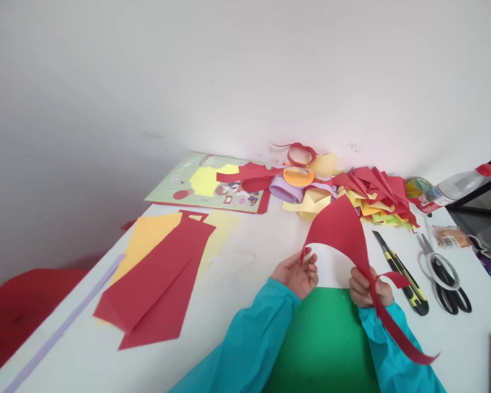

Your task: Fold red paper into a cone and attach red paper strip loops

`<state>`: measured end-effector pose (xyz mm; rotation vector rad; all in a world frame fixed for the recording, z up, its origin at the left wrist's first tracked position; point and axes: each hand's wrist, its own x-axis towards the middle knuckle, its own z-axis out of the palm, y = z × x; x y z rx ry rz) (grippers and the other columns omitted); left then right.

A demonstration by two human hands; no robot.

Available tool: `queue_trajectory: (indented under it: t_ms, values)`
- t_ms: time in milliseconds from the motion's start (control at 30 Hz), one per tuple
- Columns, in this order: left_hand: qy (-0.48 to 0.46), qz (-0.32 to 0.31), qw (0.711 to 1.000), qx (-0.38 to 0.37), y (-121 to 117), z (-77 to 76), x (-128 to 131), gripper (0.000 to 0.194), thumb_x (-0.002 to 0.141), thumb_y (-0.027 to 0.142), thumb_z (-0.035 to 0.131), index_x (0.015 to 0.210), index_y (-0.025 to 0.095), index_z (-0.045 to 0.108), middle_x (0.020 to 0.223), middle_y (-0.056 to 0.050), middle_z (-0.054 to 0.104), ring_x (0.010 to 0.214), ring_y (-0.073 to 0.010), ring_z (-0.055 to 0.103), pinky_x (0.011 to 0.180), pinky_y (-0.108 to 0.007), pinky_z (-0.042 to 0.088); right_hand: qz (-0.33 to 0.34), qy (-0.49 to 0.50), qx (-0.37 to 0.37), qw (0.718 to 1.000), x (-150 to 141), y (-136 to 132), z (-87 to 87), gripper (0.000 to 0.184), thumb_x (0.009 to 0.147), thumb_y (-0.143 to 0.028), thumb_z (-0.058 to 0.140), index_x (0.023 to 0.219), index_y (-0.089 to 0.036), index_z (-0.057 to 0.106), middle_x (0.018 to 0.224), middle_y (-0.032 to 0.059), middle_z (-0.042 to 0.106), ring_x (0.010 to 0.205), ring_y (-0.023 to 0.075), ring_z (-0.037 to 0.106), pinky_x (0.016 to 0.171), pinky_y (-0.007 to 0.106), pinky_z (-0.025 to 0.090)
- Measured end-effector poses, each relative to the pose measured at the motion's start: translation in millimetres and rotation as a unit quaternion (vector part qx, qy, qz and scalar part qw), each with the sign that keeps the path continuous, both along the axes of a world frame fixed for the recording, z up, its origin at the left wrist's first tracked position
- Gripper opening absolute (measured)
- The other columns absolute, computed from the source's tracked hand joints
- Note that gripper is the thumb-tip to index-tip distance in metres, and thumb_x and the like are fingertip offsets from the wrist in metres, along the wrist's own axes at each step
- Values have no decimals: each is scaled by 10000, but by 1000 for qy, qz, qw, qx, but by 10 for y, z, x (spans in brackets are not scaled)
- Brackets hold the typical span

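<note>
Between my two hands a red paper cutout (340,232) is raised above the table, curved into an arch with a pointed top. My left hand (298,273) pinches its left end between thumb and fingers. At the other end my right hand (369,287) is closed on the red paper, where narrow strips branch off; one long strip dangles down over the right sleeve. A green sheet (321,338) lies below, partly covered by my forearms. Right of my right hand are a yellow-black utility knife (401,274) and black-handled scissors (450,289).
Red paper pieces (155,284) lie over yellow sheets (147,234) at left, by a lilac strip (65,322). Along the wall are a picture book (167,188), curled paper shapes (288,188), a scrap pile (376,188) and a bottle (454,188). A tape roll (429,267) rests on the scissors.
</note>
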<state>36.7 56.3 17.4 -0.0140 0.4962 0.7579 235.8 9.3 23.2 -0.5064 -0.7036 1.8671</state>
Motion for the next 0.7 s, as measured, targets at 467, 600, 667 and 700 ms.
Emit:
queue_trajectory:
  t_ms: [467,600,667,700]
  values:
    - [276,125,882,361,-339,336,137,105,624,224,717,553,153,689,432,12,551,345,-80,468,340,-207,381,-132,-187,-1,973,-103,11,32,148,563,-203,772,628,-200,639,752,24,662,653,164,610,611,302,477]
    - [311,158,835,426,-357,316,135,41,649,204,692,617,187,712,509,-5,605,378,-89,499,359,-208,419,-155,-222,6,963,-105,6,-39,156,548,-241,776,632,-188,656,730,49,672,748,220,618,645,344,494]
    - [336,171,808,453,-356,316,117,37,650,210,692,662,192,722,568,-27,639,454,-122,556,409,-226,464,-179,-222,13,958,-107,14,-87,165,542,-266,776,626,-187,658,745,53,676,756,227,619,668,360,497]
    - [348,177,795,464,-355,318,109,46,650,213,692,675,192,724,598,-36,653,493,-139,579,437,-237,484,-193,-218,18,956,-109,21,-111,169,539,-275,776,623,-188,658,755,52,679,745,224,622,682,365,498]
